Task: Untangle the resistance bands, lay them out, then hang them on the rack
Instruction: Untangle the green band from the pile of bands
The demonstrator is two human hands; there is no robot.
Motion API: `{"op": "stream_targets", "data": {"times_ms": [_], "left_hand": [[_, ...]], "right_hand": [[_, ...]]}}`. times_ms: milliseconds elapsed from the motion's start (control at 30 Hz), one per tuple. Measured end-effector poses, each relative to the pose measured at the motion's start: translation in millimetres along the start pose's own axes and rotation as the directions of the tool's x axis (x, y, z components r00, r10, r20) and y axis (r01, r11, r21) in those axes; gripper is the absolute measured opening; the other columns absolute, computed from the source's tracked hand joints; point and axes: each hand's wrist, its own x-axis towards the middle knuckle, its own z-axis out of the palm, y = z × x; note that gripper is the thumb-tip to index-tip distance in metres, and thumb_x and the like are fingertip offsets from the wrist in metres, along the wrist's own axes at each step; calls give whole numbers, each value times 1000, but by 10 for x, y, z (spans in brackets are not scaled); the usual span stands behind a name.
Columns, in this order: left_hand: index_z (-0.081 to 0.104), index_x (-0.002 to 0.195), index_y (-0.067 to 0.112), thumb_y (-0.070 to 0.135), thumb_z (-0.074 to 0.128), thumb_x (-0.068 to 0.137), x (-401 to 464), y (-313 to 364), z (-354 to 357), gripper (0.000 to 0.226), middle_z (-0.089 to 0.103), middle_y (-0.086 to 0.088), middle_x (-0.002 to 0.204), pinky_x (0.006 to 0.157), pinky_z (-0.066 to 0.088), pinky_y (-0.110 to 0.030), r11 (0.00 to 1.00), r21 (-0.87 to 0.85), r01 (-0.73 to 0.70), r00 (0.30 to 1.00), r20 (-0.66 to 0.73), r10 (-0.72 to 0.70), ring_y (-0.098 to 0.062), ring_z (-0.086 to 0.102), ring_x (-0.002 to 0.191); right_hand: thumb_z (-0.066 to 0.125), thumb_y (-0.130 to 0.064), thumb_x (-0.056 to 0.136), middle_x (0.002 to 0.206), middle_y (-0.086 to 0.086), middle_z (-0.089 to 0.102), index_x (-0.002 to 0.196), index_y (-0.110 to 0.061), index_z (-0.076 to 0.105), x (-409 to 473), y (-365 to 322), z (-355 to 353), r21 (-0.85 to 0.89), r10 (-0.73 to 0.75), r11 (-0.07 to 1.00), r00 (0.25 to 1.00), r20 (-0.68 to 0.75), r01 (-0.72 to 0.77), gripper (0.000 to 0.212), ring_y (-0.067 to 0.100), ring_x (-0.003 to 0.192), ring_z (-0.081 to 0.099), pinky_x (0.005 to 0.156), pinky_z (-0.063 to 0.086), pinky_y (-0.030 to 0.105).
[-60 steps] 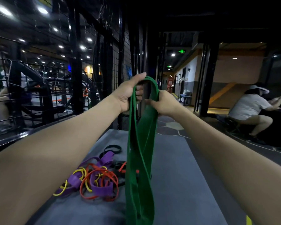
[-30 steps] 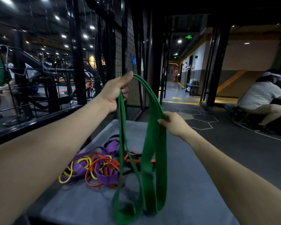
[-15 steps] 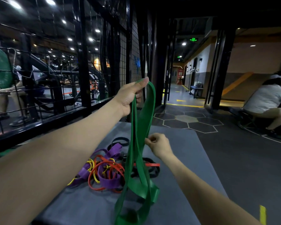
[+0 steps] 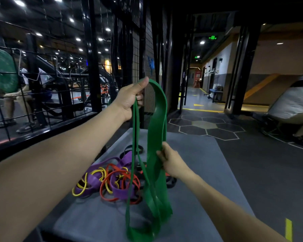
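A wide green resistance band [image 4: 156, 130] hangs in long loops over the grey mat [image 4: 199, 180]. My left hand [image 4: 131, 98] grips its top, raised high. My right hand [image 4: 170, 158] pinches the band's right strand lower down, about halfway. The band's bottom loops [image 4: 143, 229] rest on the mat. Behind it lies a tangled pile of bands: purple [image 4: 94, 179], yellow [image 4: 80, 189], orange-red [image 4: 112, 186] and black [image 4: 171, 181]. A black wire-mesh rack [image 4: 147, 49] stands just behind the mat.
Black metal fencing [image 4: 47, 102] runs along the left, with a person seated behind it [image 4: 24, 91]. At the right edge another person [image 4: 290, 105] crouches on the dark hexagon-patterned floor [image 4: 206, 126]. A corridor [image 4: 199, 91] opens straight ahead.
My right hand slid down the green band from beside my left hand at the top to the middle of the strand. The band's loops spread and settled on the mat.
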Motion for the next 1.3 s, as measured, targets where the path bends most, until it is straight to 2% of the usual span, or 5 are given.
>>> {"op": "stream_targets", "data": {"times_ms": [267, 667, 967, 1133, 1300], "left_hand": [[57, 62, 22, 31, 63, 85, 8, 118, 59, 26, 45, 13, 44, 41, 27, -15, 999, 15, -47, 999, -10, 47, -2, 34, 40], [61, 74, 22, 36, 65, 83, 8, 114, 157, 17, 38, 10, 51, 49, 28, -20, 997, 56, -50, 999, -6, 50, -4, 33, 43], [71, 57, 25, 40, 64, 82, 34, 153, 289, 30, 37, 5, 56, 55, 27, -26, 991, 121, -61, 994, 93, 50, -9, 32, 52], [65, 74, 21, 41, 64, 80, 24, 286, 352, 21, 35, 5, 56, 53, 25, -24, 987, 145, -71, 991, 122, 54, -9, 31, 50], [65, 92, 22, 33, 65, 83, 26, 278, 284, 15, 59, 2, 75, 72, 44, -29, 964, 267, -16, 982, 184, -34, -7, 50, 70]], "right_hand": [[34, -21, 100, 78, 13, 54, 102, -10, 37, -50, -51, -407, -523, -80, 853, 988, -131, 0, 12, 37, 75, 57, 56, 36, 37], [46, -13, 96, 92, 4, 40, 84, -10, 38, -81, 213, -417, -231, -2, 971, 970, -245, -57, 15, 25, 81, 44, 68, 35, 35], [66, -32, 83, 130, 3, 46, 145, -18, 22, 259, -788, -1040, 200, -82, 975, 991, -103, 101, 77, 21, 114, 53, 94, 47, 36], [55, -17, 92, 115, 7, 56, 135, -15, 41, 516, -1309, -1392, 5, -152, 988, 977, -147, 155, 44, 25, 102, 59, 93, 51, 45], [57, -8, 90, 107, 2, 56, 125, -14, 52, 651, -1422, -1593, -290, -210, 947, 949, -234, 138, 36, 16, 89, 54, 68, 49, 22]]}}
